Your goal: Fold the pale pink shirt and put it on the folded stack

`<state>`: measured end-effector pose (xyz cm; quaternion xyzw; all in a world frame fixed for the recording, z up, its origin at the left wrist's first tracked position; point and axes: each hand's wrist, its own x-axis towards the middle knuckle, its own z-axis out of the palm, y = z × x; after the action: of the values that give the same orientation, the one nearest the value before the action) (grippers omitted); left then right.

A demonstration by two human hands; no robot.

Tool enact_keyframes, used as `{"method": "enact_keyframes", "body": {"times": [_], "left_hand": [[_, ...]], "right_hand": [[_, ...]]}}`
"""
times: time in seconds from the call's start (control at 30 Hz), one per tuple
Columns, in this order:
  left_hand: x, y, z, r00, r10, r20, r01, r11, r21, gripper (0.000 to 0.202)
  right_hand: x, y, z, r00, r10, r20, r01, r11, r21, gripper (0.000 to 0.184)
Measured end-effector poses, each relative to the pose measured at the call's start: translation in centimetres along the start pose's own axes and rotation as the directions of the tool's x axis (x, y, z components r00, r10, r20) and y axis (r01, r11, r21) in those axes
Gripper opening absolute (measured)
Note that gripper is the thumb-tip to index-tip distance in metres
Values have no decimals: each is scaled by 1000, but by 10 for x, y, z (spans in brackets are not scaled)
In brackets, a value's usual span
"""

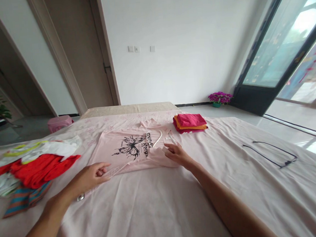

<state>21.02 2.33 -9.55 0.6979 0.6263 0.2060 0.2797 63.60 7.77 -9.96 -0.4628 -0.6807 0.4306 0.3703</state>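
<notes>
Fingers curled, the left hand rests at the near edge of one thin, rumpled pink shirt — whether it grips, I cannot tell. Reaching forward, the right hand pinches the shirt's other end; one squarish stack of folded clothes lies just beyond it.

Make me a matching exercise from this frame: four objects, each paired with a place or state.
1. Pink shirt
2. Clothes stack
3. Glasses
4. Purple flowers

A. In a green pot
B. Lying with arms unfolded
C. Between the left hand and right hand
D. Folded, red over orange

Pairs: 1-C, 2-D, 3-B, 4-A
</notes>
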Motion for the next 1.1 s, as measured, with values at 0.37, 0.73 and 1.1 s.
{"method": "enact_keyframes", "body": {"times": [0.37, 0.73, 1.1], "left_hand": [[-11, 14, 3, 974, 114, 195, -128, 990, 60, 26], [24, 89, 45, 864, 492, -105, -433, 834, 342, 43], [87, 160, 108, 687, 727, 19, -520, 473, 711, 33]], "right_hand": [[-17, -25, -17, 970, 110, 217, -116, 993, 14, 44], [-16, -6, 16, 972, -94, 215, 173, 906, -387, 32], [-13, 3, 16, 971, -143, 190, 204, 912, -356, 39]]}}
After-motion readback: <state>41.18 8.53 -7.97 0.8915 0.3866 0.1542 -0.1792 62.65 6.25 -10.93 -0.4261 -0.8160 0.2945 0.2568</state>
